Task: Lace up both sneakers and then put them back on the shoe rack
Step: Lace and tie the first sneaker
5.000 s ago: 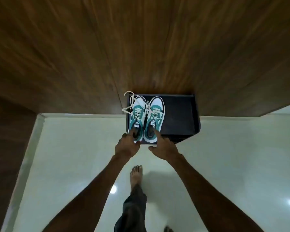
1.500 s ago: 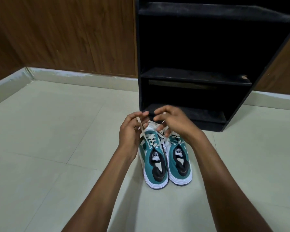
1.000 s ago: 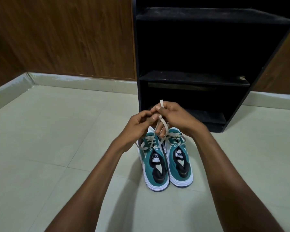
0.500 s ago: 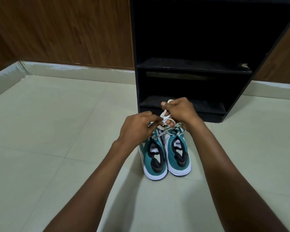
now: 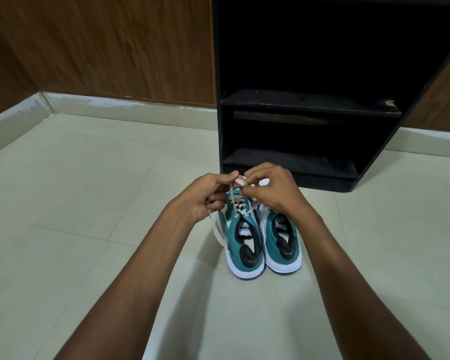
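Single head-worn view: looks forward and down along both forearms, close above the left hand (image 5: 205, 194) and right hand (image 5: 273, 189); shoe rack (image 5: 309, 107) stands just beyond the fingertips.

Teal-and-white sneakers (image 5: 263, 242) with black heel linings and cream laces (image 5: 235, 202) — black shoe rack (image 5: 296, 105), pale cream floor tiles (image 5: 89, 190), brown wood-grain wall (image 5: 102, 48).

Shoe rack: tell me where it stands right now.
In the head view the black shoe rack stands upper right against the wooden wall, on the tiled floor just beyond the two teal sneakers.
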